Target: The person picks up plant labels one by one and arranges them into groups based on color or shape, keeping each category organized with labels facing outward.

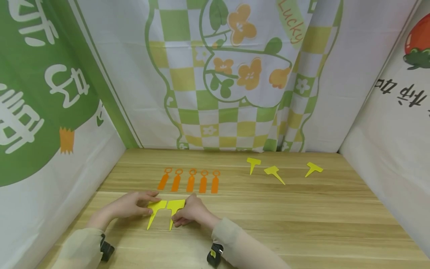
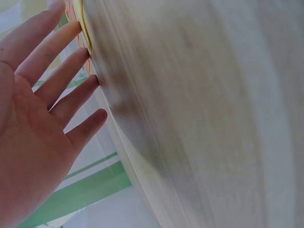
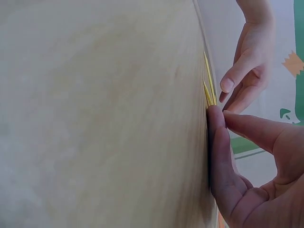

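Two yellow T-shaped plant labels lie side by side on the table in the head view, points toward the person. At the left label (image 1: 157,205), my left hand (image 1: 129,204) touches the outer edge of the head. Its fingers look mostly straight and spread in the left wrist view, where the hand (image 2: 40,109) lies low beside the tabletop. My right hand (image 1: 195,210) pinches the right label (image 1: 176,204) by its right side, other fingers curled under. In the right wrist view, thumb and forefinger of that hand (image 3: 251,175) meet at the label's edge; yellow points (image 3: 209,92) stick out beyond.
Behind the hands, several orange ring-topped tags (image 1: 190,183) lie in a row. Farther right lie three more yellow labels, one upright (image 1: 253,162), one slanted (image 1: 273,172) and one tilted (image 1: 314,168). Printed cloth (image 1: 231,123) hangs along the table's back edge.
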Available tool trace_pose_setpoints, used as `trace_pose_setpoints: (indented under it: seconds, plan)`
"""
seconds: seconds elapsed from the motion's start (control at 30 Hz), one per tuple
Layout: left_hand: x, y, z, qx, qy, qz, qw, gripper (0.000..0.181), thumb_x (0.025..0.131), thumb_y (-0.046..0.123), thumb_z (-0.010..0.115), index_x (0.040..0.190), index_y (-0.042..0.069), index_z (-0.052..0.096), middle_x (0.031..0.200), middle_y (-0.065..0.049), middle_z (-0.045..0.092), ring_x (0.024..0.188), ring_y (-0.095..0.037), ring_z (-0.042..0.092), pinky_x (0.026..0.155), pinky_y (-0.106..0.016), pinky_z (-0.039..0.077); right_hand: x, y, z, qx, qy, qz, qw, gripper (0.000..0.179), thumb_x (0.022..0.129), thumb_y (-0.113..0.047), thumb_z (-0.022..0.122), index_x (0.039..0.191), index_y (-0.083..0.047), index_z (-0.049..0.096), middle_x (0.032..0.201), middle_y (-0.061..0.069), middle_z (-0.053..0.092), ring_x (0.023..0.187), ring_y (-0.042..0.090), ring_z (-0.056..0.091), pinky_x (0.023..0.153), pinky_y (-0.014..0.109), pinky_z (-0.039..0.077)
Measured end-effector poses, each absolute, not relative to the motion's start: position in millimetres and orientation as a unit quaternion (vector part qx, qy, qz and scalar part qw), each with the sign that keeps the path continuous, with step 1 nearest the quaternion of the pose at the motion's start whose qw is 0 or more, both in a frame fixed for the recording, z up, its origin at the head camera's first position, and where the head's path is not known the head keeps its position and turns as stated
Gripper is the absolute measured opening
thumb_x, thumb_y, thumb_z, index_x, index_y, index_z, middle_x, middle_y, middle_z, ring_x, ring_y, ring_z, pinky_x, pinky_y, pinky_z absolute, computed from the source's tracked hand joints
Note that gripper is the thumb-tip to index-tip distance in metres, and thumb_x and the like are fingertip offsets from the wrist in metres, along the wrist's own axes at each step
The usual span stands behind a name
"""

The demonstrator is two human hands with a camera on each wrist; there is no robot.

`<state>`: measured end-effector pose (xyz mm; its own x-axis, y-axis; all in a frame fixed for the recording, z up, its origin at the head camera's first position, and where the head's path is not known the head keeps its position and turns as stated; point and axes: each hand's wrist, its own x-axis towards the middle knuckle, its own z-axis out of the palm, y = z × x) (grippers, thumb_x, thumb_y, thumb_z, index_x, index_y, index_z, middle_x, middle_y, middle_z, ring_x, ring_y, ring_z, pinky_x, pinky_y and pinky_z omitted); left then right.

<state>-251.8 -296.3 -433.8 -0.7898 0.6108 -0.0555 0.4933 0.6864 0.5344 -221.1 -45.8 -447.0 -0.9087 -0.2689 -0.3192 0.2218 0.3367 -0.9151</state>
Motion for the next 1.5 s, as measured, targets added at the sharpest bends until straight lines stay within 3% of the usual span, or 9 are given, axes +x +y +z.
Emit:
trace_pose_setpoints:
  seconds: [0.13, 0.33, 0.6, 0.83, 1.5]
  plan:
    - [-252, -297, -435, 0.303, 0.913, 0.251, 0.111, 0.047, 0.085, 0.036, 0.068, 0.125, 0.012, 0.063, 0.143, -0.017, 0.047, 0.131, -0.046, 0.039, 0.102, -0.066, 0.031, -220, -45, -447, -0.006, 0.780, -0.590, 0.208, 0.054, 0.071, 0.001, 0.079, 0.106, 0.002, 0.037, 0.061, 0.016, 0.068, 0.056, 0.024, 0.070, 0.051, 0.029, 0.057]
    - [-254, -297, -436, 0.310, 0.911, 0.252, 0.107, 0.047, 0.085, 0.036, 0.068, 0.125, 0.011, 0.063, 0.142, -0.018, 0.047, 0.130, -0.047, 0.039, 0.101, -0.067, 0.031, -218, -38, -446, -0.011, 0.784, -0.586, 0.205, 0.058, 0.071, 0.003, 0.078, 0.114, 0.007, 0.040, 0.062, 0.016, 0.068, 0.057, 0.024, 0.070, 0.052, 0.029, 0.057]
    - [-254, -297, -438, 0.311, 0.908, 0.259, 0.110, 0.047, 0.084, 0.037, 0.068, 0.125, 0.012, 0.063, 0.142, -0.017, 0.047, 0.130, -0.047, 0.039, 0.102, -0.066, 0.030, -218, -22, -449, -0.049, 0.792, -0.573, 0.205, 0.039, 0.077, -0.005, 0.076, 0.102, 0.002, 0.047, 0.064, 0.013, 0.070, 0.058, 0.023, 0.070, 0.053, 0.029, 0.057]
    - [-256, -298, -439, 0.310, 0.909, 0.256, 0.111, 0.048, 0.084, 0.037, 0.068, 0.125, 0.013, 0.063, 0.142, -0.017, 0.047, 0.130, -0.047, 0.039, 0.102, -0.066, 0.031, -222, -4, -453, -0.072, 0.804, -0.555, 0.200, 0.016, 0.079, -0.005, 0.074, 0.081, -0.003, 0.058, 0.066, 0.010, 0.070, 0.057, 0.018, 0.069, 0.054, 0.028, 0.057]
    - [-253, -297, -436, 0.311, 0.910, 0.253, 0.106, 0.048, 0.084, 0.039, 0.068, 0.124, 0.011, 0.063, 0.142, -0.018, 0.047, 0.130, -0.048, 0.038, 0.102, -0.067, 0.030, -240, 62, -447, -0.075, 0.866, -0.472, 0.148, 0.016, 0.081, -0.016, 0.074, 0.083, -0.005, 0.062, 0.069, 0.005, 0.070, 0.060, 0.016, 0.068, 0.055, 0.026, 0.054]
